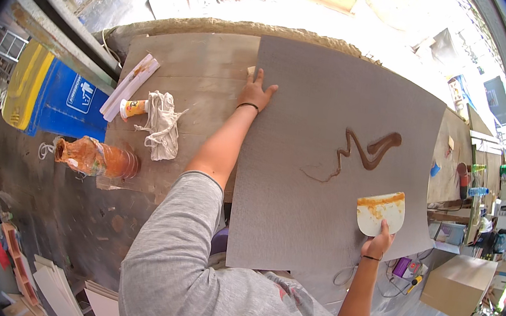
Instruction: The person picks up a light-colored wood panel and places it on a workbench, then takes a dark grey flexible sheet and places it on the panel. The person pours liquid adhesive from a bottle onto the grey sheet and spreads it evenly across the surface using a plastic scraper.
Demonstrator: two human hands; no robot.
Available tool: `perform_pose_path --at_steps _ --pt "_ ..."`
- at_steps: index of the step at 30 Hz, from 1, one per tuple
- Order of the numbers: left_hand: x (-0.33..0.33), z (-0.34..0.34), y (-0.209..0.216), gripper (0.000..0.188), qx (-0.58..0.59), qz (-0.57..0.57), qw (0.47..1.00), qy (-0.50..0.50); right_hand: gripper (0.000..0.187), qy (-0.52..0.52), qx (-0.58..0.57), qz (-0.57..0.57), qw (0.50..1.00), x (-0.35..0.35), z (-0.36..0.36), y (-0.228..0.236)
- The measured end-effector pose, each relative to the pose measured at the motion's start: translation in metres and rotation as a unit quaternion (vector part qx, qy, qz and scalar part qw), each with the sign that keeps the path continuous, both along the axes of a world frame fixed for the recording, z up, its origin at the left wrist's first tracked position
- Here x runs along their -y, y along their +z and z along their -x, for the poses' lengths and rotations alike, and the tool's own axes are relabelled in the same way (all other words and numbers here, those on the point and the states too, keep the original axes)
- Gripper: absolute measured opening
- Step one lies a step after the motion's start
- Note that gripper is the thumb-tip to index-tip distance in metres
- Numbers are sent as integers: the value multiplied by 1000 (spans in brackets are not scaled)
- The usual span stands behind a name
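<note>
A large, flat, grey-brown rectangular sheet [290,162] is laid across the centre and right of the frame, over the wooden worktop [214,60]. Its left edge is covered, at the upper centre, by the left hand [256,94], which is spread flat with the fingers apart and nothing gripped. At the lower right, a white, flat scraper [380,217] with one straight edge and one rounded edge is held by its rounded side in the right hand [378,241], the thumb laid on its face. The scraper's straight edge is turned toward the top of the frame and is smeared orange-brown; whether the sheet is touched by it cannot be told. Just above the scraper, right of centre, a glossy brown zigzag trail of thick liquid [368,160] is spread on the sheet, thinned to fine threads at its left end.

On the worktop at the left of the frame, a crumpled beige cloth [163,126] is seen beside a small yellow-and-white cup [133,108], with a long, pale, stained strip [130,86] next to the cup. Below them, a clear plastic bottle coated in orange-brown residue [97,158] is placed. A blue bin with a yellow top [60,95] is seen at the far left.
</note>
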State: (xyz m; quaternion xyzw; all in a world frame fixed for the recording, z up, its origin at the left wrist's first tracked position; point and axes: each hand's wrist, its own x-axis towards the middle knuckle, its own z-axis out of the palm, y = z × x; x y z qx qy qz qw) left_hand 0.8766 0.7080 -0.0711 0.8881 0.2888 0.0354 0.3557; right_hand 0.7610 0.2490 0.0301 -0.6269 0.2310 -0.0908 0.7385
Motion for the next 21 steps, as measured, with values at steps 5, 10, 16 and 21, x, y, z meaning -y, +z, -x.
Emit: perform_pose_path --at_steps 5,10,16,21 --pt "-4 -5 1 83 3 -30 999 -23 45 7 7 -31 999 -1 4 8" --pt "-8 14 -24 88 93 -66 993 -40 48 138 51 128 981 14 -49 42" --pt "12 33 -7 86 -24 0 1000 -12 42 249 -86 630 730 -1 -181 39" --pt "14 32 -13 87 -21 -19 999 -15 31 217 -279 629 692 -45 -247 -8"
